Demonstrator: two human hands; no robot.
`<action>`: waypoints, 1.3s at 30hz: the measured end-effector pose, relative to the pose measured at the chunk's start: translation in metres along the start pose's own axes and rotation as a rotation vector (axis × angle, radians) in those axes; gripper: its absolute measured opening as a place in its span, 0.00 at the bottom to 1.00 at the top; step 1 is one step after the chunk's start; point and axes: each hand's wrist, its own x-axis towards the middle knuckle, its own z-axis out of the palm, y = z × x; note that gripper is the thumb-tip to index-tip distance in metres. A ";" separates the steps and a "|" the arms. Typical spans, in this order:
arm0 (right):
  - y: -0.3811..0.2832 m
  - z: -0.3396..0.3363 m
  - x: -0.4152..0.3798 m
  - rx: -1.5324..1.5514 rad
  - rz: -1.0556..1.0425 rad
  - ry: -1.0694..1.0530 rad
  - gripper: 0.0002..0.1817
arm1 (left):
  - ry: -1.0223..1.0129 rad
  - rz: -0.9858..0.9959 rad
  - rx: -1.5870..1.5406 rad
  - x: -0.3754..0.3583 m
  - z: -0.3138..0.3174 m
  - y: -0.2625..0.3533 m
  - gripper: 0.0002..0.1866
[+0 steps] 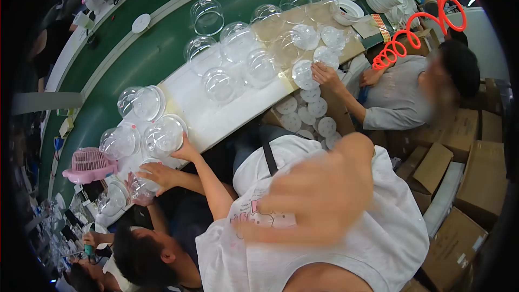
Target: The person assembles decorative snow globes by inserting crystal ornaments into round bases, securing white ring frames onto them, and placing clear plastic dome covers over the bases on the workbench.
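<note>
My left hand [186, 150] reaches out to the left, its fingers at the rim of a clear dome [162, 134] on a round white base. Close to the camera, my right hand [305, 200] is raised in front of my white shirt, smeared by motion; whether it holds anything cannot be made out. More clear domes on white bases stand at the left end of the white work surface [203, 116]. Further along it are several empty-looking domes [221, 84] and patterned round discs [304, 74].
A co-worker's hand [157, 176] touches a dome just below my left hand. At the right, another person's hand [326, 75] holds a disc. A box of discs [317, 108] sits below the table edge. Also visible are a pink basket [89, 165], cardboard boxes [451, 243] and a red coiled hose [397, 48].
</note>
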 end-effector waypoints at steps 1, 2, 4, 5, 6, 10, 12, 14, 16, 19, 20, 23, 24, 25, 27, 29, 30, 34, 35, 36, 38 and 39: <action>0.015 0.000 -0.005 -0.041 0.087 -0.126 0.07 | 0.019 0.012 0.025 0.002 0.001 0.005 0.47; 0.032 -0.002 -0.011 -0.082 0.173 -0.251 0.07 | -0.037 -0.025 0.005 -0.002 -0.001 0.008 0.48; 0.078 0.003 -0.037 0.098 0.709 -0.238 0.08 | -0.110 -0.080 0.014 -0.016 -0.020 0.044 0.49; 0.119 0.006 -0.061 -0.063 0.732 -0.184 0.07 | -0.128 -0.097 0.046 -0.024 -0.024 0.041 0.50; 0.163 0.002 -0.083 -0.154 0.860 -0.090 0.07 | -0.111 -0.092 0.129 -0.034 -0.022 0.014 0.51; 0.354 -0.059 -0.184 -0.749 0.952 0.133 0.11 | -0.465 -0.204 0.047 -0.068 -0.059 0.024 0.36; 0.423 -0.093 -0.220 -1.002 1.031 0.048 0.13 | -0.652 -0.397 -0.160 -0.081 -0.077 0.039 0.28; 0.483 -0.116 -0.264 -1.052 1.086 -0.032 0.15 | -0.749 -0.464 -0.243 -0.087 -0.092 0.049 0.23; 0.532 -0.128 -0.290 -1.034 1.155 -0.081 0.15 | -0.792 -0.413 -0.254 -0.088 -0.106 0.063 0.17; 0.570 -0.128 -0.309 -1.035 1.127 -0.076 0.13 | -0.748 -0.493 -0.233 -0.093 -0.122 0.083 0.15; 0.579 -0.123 -0.313 -1.050 1.083 -0.067 0.12 | -0.745 -0.559 -0.215 -0.095 -0.125 0.085 0.15; 0.587 -0.124 -0.302 -1.075 1.283 -0.359 0.14 | -0.732 -0.654 -0.196 -0.099 -0.118 0.096 0.15; 0.593 -0.126 -0.304 -1.138 1.258 -0.340 0.10 | -0.731 -0.669 -0.195 -0.101 -0.116 0.101 0.15; 0.596 -0.130 -0.305 -1.213 1.189 -0.290 0.10 | -0.729 -0.670 -0.200 -0.102 -0.111 0.106 0.15; 0.592 -0.140 -0.306 -1.352 1.055 -0.184 0.11 | -0.732 -0.665 -0.204 -0.099 -0.105 0.117 0.15; 0.585 -0.161 -0.294 -1.405 1.090 -0.014 0.11 | -0.752 -0.636 -0.244 -0.097 -0.097 0.123 0.16; 0.573 -0.168 -0.280 -1.429 1.094 0.109 0.10 | -0.765 -0.607 -0.246 -0.094 -0.093 0.130 0.16; 0.494 -0.168 -0.216 -1.254 0.772 0.701 0.10 | -0.780 -0.547 -0.368 -0.077 -0.073 0.181 0.16; 0.465 -0.159 -0.194 -0.892 0.784 0.867 0.09 | -0.797 -0.519 -0.408 -0.072 -0.065 0.204 0.16; 0.422 -0.142 -0.166 -0.521 0.779 1.010 0.09 | -0.843 -0.470 -0.461 -0.068 -0.058 0.228 0.17; 0.337 -0.104 -0.141 -0.007 0.757 1.044 0.09 | -0.989 -0.374 -0.598 -0.062 -0.056 0.273 0.23; 0.299 -0.087 -0.137 0.134 0.741 0.955 0.08 | -1.078 -0.327 -0.695 -0.062 -0.056 0.292 0.28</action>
